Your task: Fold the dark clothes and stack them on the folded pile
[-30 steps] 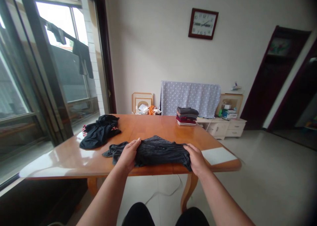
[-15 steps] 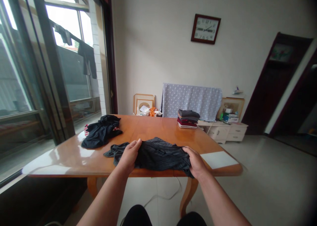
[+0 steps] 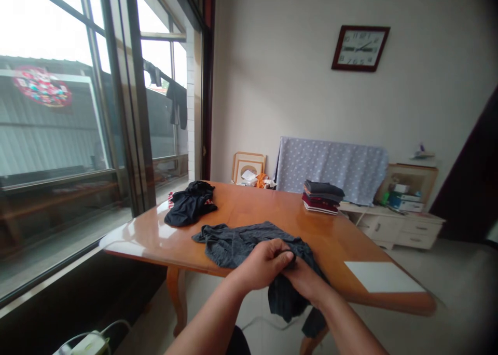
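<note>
A dark grey shirt (image 3: pixel 237 243) lies crumpled along the near edge of the wooden table (image 3: pixel 252 202), part of it hanging down over the edge. My left hand (image 3: pixel 266 264) pinches a bunched bit of its cloth between thumb and fingers. Close against it, my right hand (image 3: pixel 305 280) is closed on the same cloth; its fingers are mostly hidden behind my left hand and the fabric. Farther back on the left rests a heap of black clothing (image 3: pixel 189 204) with some red and white showing.
A stack of folded clothes (image 3: pixel 322 196) stands at the far right of the tabletop. A white sheet (image 3: pixel 385 276) lies near the right corner. Behind are a low white cabinet (image 3: pixel 408 228) and a dotted cloth (image 3: pixel 330 168). A power strip (image 3: pixel 91 344) is at lower left.
My hands have come together from holding the shirt spread between them; my left hand moved right to meet the right. More cloth now hangs below the edge. The view has turned left.
</note>
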{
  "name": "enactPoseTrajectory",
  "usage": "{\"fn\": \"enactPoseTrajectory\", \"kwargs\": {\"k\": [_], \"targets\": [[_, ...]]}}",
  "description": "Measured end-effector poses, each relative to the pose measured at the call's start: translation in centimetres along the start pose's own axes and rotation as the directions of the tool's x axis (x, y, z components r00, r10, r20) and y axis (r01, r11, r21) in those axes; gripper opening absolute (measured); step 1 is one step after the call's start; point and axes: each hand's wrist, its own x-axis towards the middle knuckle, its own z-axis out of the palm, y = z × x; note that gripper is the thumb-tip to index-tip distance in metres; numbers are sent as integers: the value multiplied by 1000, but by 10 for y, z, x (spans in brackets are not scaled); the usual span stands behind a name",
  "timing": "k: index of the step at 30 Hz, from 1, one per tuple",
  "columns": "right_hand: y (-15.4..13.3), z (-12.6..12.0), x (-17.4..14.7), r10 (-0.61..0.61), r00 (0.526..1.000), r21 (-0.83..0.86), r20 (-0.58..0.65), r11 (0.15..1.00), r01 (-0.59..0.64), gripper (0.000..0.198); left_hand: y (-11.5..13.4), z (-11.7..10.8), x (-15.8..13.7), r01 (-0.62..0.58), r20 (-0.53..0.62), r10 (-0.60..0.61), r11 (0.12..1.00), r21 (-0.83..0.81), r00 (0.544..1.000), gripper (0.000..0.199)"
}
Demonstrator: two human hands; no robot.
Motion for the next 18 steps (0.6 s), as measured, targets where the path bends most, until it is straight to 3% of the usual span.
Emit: {"fn": "enactPoseTrajectory", "kwargs": {"k": [2, 4, 6, 8, 12, 15, 18], "targets": [[-2, -3, 5, 74, 995, 112, -63, 991, -67, 31, -2, -6, 2, -34, -194, 41, 999, 40, 980, 30], [-10, -11, 9, 150, 986, 256, -71, 958, -128, 40, -6, -17, 4, -10, -421, 46, 996, 86, 906, 28], [-21, -18, 14, 174, 983, 360, -63, 922, -141, 52, -10, -26, 6, 48, -545, 25, 992, 119, 838, 33], [-32, -24, 17, 133, 986, 399, -100, 913, -83, 57, -13, -30, 5, 73, -508, -1, 990, 122, 861, 39], [-44, -26, 22, 20, 984, 432, -177, 900, 60, 56, -14, -21, -3, 87, -218, -69, 993, 76, 974, 38], [-47, -22, 24, -38, 987, 449, -154, 887, 104, 57, -20, -7, -11, 93, -70, -91, 995, 21, 993, 40], [-50, -16, 25, -51, 990, 466, -130, 878, 106, 60, -33, 7, -12, 94, -38, -93, 996, 9, 995, 50]]}}
